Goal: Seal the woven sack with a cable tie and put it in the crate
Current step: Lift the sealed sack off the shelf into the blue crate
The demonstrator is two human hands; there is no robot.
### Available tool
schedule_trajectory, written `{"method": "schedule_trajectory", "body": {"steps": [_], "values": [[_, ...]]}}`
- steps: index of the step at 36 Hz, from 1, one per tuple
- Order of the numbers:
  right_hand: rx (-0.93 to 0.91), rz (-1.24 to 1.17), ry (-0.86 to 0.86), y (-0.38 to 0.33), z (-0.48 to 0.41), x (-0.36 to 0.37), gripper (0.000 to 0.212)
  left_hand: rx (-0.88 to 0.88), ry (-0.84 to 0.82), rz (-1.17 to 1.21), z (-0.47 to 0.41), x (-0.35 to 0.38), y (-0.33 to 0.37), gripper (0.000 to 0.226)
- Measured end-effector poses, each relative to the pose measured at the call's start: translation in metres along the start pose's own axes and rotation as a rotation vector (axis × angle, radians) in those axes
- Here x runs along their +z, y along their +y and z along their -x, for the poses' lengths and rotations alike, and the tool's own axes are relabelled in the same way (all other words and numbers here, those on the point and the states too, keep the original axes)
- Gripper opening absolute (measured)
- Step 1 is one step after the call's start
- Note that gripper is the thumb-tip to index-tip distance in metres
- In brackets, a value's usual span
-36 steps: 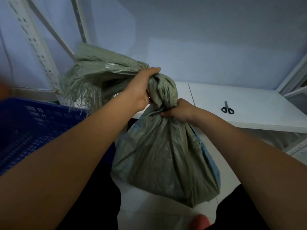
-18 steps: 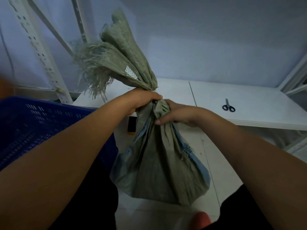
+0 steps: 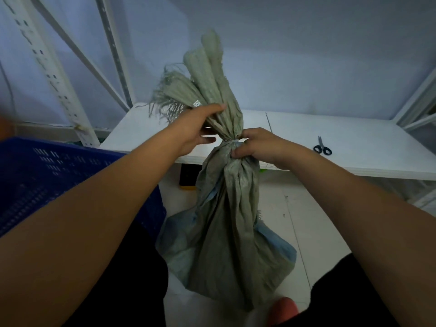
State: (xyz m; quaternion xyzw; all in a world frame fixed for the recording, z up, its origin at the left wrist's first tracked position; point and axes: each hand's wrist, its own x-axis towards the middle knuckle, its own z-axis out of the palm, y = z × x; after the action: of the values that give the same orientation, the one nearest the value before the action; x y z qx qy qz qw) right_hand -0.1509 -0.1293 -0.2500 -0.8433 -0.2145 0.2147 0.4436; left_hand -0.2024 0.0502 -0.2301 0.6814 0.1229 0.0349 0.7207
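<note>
The grey-green woven sack [image 3: 231,232] hangs in front of me, its neck gathered tight. A thin pale cable tie [image 3: 232,139] circles the neck. My right hand [image 3: 256,147] grips the neck just under the tie. My left hand [image 3: 197,128] sits beside the frayed, bunched top of the sack. Its thumb lies on the bunch and its fingers are straight below it. The blue plastic crate [image 3: 47,173] stands at my left, its rim level with my left forearm.
A white shelf board [image 3: 342,159] runs behind the sack, with black-handled scissors [image 3: 322,148] on its right part. A slotted white rack upright [image 3: 54,74] rises at the left. A black and yellow object [image 3: 187,179] sits under the shelf. White tiled floor lies below.
The sack's bunched top has swung upright from the left. My left hand has let go of the neck and opened beside the top. My right hand still holds the neck.
</note>
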Motion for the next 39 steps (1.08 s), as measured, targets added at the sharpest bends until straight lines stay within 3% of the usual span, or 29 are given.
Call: {"method": "schedule_trajectory", "body": {"steps": [4,9,12,17,19,22,32,35,39], "values": [[-0.061,-0.002,0.017,-0.005,0.004,0.005,0.036,-0.061,-0.128,0.108,0.002,0.008,-0.001,0.037],[-0.112,0.047,0.076,-0.007,0.006,0.021,0.05,-0.2,-0.207,-0.015,0.01,0.036,-0.014,0.035],[-0.139,0.063,0.089,-0.009,0.006,0.03,0.056,-0.239,-0.134,0.062,0.008,0.042,-0.019,0.023],[-0.274,0.24,0.12,-0.02,0.006,0.036,0.043,-0.214,-0.047,0.481,0.003,0.032,-0.007,0.011],[-0.308,0.366,0.113,-0.021,0.004,0.033,0.028,-0.19,-0.041,0.58,0.003,0.026,-0.002,0.013],[-0.311,0.444,0.109,-0.02,0.005,0.023,0.015,-0.154,-0.002,0.601,-0.003,0.019,0.001,0.013],[-0.316,0.537,0.051,-0.012,0.004,0.02,0.012,-0.104,0.082,0.658,-0.013,-0.003,0.009,0.018],[-0.306,0.583,0.015,-0.011,0.008,0.019,0.029,-0.082,0.118,0.679,-0.011,-0.015,0.016,0.021],[-0.247,0.647,-0.052,-0.008,0.01,0.017,0.027,-0.05,0.162,0.772,-0.014,-0.04,0.017,0.028]]}}
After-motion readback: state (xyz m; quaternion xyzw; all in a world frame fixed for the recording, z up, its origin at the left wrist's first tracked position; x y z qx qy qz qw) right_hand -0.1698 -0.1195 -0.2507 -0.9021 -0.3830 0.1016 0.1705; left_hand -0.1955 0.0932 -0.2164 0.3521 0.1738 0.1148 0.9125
